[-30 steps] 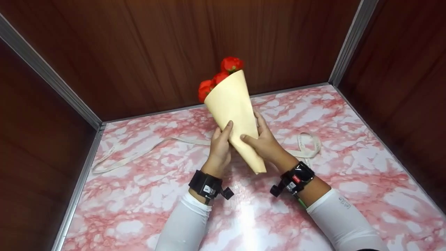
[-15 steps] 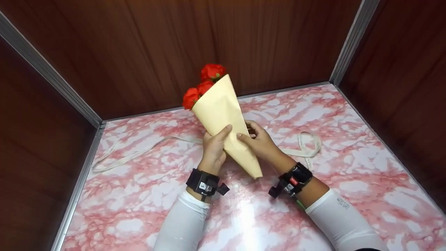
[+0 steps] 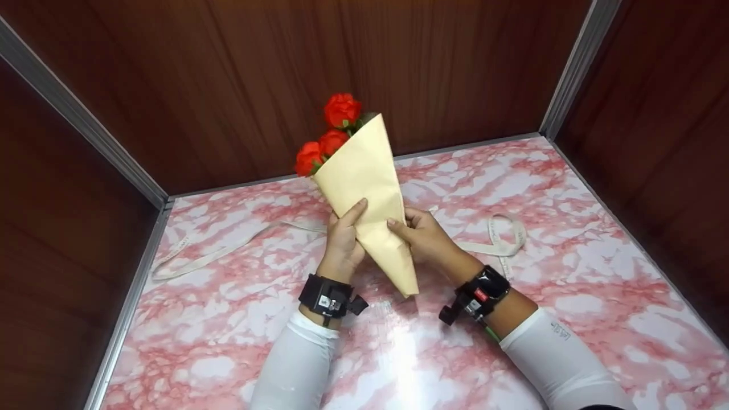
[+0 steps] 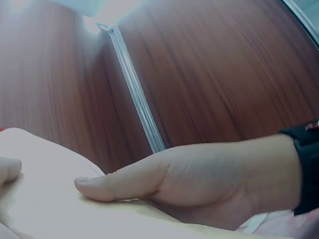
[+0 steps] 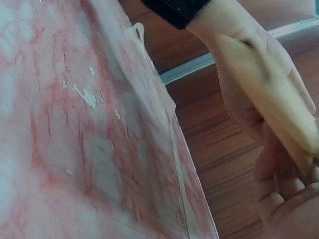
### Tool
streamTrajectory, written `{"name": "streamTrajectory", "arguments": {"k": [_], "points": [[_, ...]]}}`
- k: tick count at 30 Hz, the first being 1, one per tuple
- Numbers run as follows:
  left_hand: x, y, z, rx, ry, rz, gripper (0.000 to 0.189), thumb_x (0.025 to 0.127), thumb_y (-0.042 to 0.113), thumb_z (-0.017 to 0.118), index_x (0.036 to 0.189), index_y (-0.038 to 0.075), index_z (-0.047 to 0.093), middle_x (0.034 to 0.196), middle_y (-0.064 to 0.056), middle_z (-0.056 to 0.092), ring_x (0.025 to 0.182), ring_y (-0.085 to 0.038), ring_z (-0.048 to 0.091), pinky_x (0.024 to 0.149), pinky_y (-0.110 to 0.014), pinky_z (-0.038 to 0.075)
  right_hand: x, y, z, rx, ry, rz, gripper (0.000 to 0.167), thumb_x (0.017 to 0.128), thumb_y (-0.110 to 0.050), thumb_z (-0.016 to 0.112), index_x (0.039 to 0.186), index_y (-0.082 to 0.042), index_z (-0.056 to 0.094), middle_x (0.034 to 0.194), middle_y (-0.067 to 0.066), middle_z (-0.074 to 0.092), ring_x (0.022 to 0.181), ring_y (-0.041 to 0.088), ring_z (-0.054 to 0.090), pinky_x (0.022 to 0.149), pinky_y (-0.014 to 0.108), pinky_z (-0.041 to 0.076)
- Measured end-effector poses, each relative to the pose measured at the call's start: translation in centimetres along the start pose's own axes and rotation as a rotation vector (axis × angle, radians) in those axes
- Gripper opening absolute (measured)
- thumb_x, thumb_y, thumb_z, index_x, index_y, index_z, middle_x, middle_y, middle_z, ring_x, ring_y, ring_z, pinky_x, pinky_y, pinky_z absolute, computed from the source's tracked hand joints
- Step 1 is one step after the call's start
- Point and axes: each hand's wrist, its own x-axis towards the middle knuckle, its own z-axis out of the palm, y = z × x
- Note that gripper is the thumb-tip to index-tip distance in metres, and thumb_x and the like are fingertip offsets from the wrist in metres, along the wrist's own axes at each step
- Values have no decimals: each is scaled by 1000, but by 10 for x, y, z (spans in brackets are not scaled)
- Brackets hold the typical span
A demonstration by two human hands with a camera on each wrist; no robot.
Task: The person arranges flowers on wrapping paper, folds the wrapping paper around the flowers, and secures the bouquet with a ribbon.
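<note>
A cone of pale yellow wrapping paper [image 3: 364, 176] is held tilted above the table, its wide mouth up and to the left. Red artificial flowers [image 3: 342, 110] with green leaves stick out of that mouth; their stems are hidden inside. My left hand [image 3: 343, 242] grips the cone from its left side, thumb across the front. From the right, my right hand [image 3: 430, 239] holds the paper's edge with its thumb on the front and fingers behind. In the right wrist view the cone's narrow lower end [image 5: 274, 94] passes between both hands.
A cream ribbon [image 3: 228, 250] with small print lies across the table behind the hands, looped at its right end [image 3: 506, 236]. The pink and white marbled table [image 3: 211, 341] is bounded by dark wood panels [image 3: 455, 74] with metal edge strips.
The bouquet has shifted left with both hands, and its lower tip has swung left. The flowers stand out further from the paper. The ribbon has stayed in place.
</note>
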Motion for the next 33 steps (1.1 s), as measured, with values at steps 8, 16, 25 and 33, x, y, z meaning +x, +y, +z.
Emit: {"name": "streamTrajectory", "arguments": {"k": [8,16,25,33], "points": [[4,-6,-9,309,19,-22,46,97,-7,78,139,-3,60,114,-8,77,99,-19,80,93,-35,69,4,0,-16,-17,-78,120,44,112,-12,64,152,6,61,109,0,84,93,13,82,85,32,69],[19,-7,-31,348,5,-86,40,103,1,79,139,-2,61,112,-7,79,100,-18,79,93,-33,67,3,7,-20,-146,-242,208,52,99,-4,80,149,0,65,114,7,85,94,17,84,83,34,70],[28,-7,-47,350,-60,-122,44,108,5,72,149,1,56,118,-6,78,106,-16,78,98,-31,65,7,19,-19,-96,-265,218,53,102,5,75,153,2,60,113,9,86,97,21,85,82,39,71],[32,2,-55,621,-54,-87,38,110,17,72,143,-2,69,115,-7,79,102,-15,75,97,-28,61,13,29,-20,-75,-230,224,57,102,7,74,156,3,57,115,9,85,97,20,85,80,37,71]]}}
